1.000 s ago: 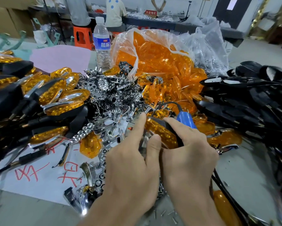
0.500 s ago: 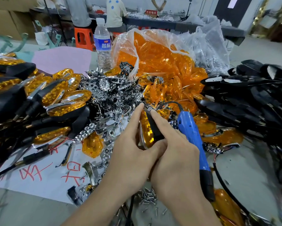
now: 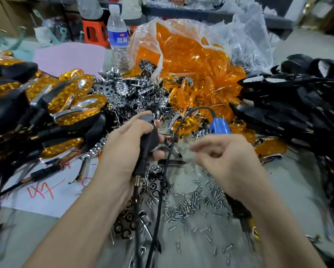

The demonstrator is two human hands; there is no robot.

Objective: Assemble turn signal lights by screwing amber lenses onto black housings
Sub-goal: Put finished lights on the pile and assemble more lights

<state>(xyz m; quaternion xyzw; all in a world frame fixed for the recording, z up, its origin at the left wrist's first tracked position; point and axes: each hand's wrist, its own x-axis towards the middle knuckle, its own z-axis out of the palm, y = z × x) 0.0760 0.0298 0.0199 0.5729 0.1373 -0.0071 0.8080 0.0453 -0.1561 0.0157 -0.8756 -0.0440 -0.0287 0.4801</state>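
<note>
A clear water bottle is standing just left of the bag of amber lenses; its blue label is carrying white Chinese characters, too blurred to be read. Well in front and to the left of the bag, a white paper sheet is lying flat, marked with red handwritten strokes that cannot be made out.

In front of the bag, a black housing is being gripped by the left hand. The fingers are wrapped round its body, with the thumb laid over the top. Only its dark back is being shown. Its brass-threaded stem and wire are hanging out below the palm.

To the right of that, also in front of the bag, the right hand is being held above loose screws. Its fingers are loosely bent and motion-blurred, and nothing can be seen held in them. They are apart from the housing. A blue electric screwdriver is lying between this hand and the bag.
</note>
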